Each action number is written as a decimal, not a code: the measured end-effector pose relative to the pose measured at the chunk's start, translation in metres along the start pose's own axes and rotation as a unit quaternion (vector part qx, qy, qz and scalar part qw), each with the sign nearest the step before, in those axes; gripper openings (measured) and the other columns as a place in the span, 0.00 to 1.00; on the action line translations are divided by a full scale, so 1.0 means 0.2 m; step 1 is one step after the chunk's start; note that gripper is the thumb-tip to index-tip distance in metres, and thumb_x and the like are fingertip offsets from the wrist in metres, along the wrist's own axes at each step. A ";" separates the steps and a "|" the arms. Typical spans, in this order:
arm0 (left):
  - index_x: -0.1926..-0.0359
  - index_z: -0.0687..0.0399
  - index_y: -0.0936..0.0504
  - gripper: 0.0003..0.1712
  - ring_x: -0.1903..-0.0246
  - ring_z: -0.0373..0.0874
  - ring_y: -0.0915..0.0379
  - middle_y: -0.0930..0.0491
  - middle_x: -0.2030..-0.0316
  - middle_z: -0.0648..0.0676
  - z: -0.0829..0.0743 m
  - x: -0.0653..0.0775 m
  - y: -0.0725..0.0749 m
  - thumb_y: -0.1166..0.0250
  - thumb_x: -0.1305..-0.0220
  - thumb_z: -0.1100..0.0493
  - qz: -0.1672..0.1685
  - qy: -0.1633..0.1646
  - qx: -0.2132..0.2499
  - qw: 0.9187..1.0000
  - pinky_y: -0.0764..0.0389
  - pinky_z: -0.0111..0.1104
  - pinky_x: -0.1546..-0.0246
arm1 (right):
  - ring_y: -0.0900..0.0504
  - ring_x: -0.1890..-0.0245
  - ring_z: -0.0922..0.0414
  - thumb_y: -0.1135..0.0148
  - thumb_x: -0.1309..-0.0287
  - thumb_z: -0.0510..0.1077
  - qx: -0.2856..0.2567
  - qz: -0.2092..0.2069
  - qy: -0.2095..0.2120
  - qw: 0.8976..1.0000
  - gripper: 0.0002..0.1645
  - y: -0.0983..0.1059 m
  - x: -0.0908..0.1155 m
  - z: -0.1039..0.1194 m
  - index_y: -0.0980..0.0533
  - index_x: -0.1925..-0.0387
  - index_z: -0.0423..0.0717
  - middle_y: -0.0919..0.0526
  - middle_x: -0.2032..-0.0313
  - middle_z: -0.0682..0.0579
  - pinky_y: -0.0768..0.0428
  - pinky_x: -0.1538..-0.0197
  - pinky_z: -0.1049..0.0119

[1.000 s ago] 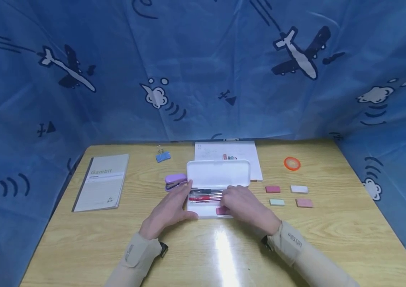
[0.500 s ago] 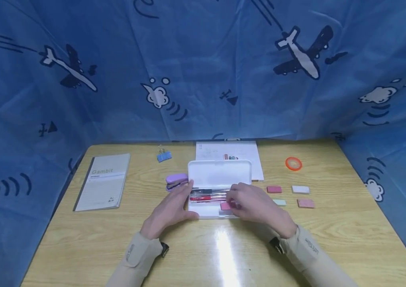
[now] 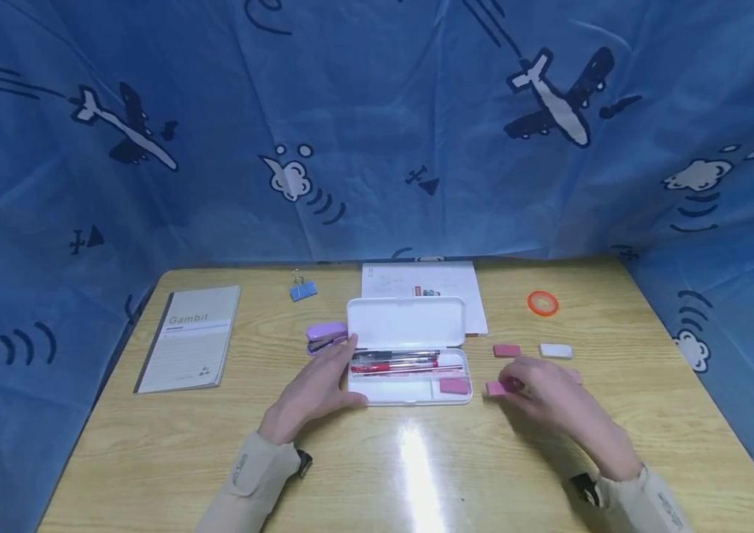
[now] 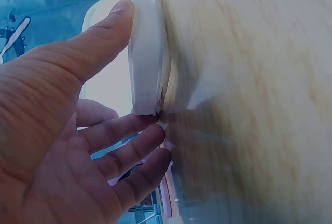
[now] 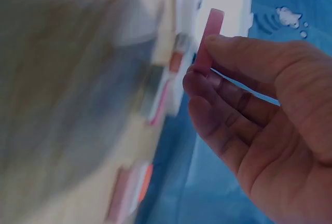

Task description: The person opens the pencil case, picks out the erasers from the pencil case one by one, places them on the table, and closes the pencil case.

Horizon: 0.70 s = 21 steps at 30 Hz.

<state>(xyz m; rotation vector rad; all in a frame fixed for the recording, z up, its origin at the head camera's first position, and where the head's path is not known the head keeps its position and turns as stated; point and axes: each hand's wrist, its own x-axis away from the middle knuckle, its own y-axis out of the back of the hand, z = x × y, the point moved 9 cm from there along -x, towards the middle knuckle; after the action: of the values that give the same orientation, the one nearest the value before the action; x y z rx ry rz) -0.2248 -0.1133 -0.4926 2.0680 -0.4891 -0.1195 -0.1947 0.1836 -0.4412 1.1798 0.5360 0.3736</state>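
Note:
My left hand [image 3: 317,381] holds the left end of an open white pencil case [image 3: 390,392], thumb on its front side in the left wrist view and fingers at its end. Black and red pens [image 3: 393,366] lie in the case's long back section. A pink eraser [image 3: 453,386] sits in its front right compartment. To the right of the case, my right hand [image 3: 550,389] pinches another pink eraser [image 5: 210,37] between thumb and fingers, low over the table. Near that hand lie a dark pink eraser [image 3: 506,351] and a white eraser [image 3: 556,351]; a lighter pink one [image 3: 575,375] is mostly covered.
A purple stapler [image 3: 325,337] stands against the case's left side. Behind the case are a sheet of paper [image 3: 473,303] and a blue binder clip [image 3: 303,290]. A notebook [image 3: 190,340] lies far left, an orange ring-shaped object [image 3: 542,303] at the back right.
My right hand has lifted a pink eraser from the case and carried it right to the loose erasers, now covering the green one. The left hand stays on the case.

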 end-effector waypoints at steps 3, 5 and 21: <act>0.20 0.57 0.51 0.65 0.22 0.56 0.48 0.47 0.21 0.60 0.00 0.00 0.00 0.22 0.48 0.42 0.004 0.003 -0.001 1.000 0.42 0.48 0.21 | 0.17 0.72 0.61 0.22 0.56 0.34 0.009 0.004 -0.013 1.000 0.11 0.00 0.06 -0.05 0.15 0.69 0.47 0.13 0.72 0.56 0.15 0.66 0.67; 0.20 0.56 0.51 0.65 0.22 0.56 0.48 0.47 0.21 0.60 0.01 0.00 -0.01 0.22 0.48 0.42 0.005 0.004 -0.001 1.000 0.42 0.47 0.21 | 0.18 0.73 0.62 0.21 0.58 0.34 0.014 0.006 -0.013 1.000 0.11 -0.01 0.10 -0.08 0.14 0.70 0.47 0.13 0.73 0.56 0.16 0.67 0.68; 0.20 0.58 0.51 0.65 0.22 0.55 0.48 0.46 0.21 0.61 0.01 -0.01 -0.01 0.22 0.47 0.43 0.002 0.001 0.001 1.000 0.42 0.47 0.21 | 0.22 0.71 0.66 0.21 0.51 0.42 0.047 0.047 -0.083 0.994 0.07 -0.07 0.15 -0.16 0.14 0.71 0.55 0.15 0.73 0.64 0.20 0.67 0.65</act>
<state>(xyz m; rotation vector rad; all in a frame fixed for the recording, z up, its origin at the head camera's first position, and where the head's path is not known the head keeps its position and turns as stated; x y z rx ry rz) -0.2268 -0.1126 -0.4959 2.0685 -0.4934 -0.1145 -0.1878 0.2201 -0.4688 1.3174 0.3577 0.3296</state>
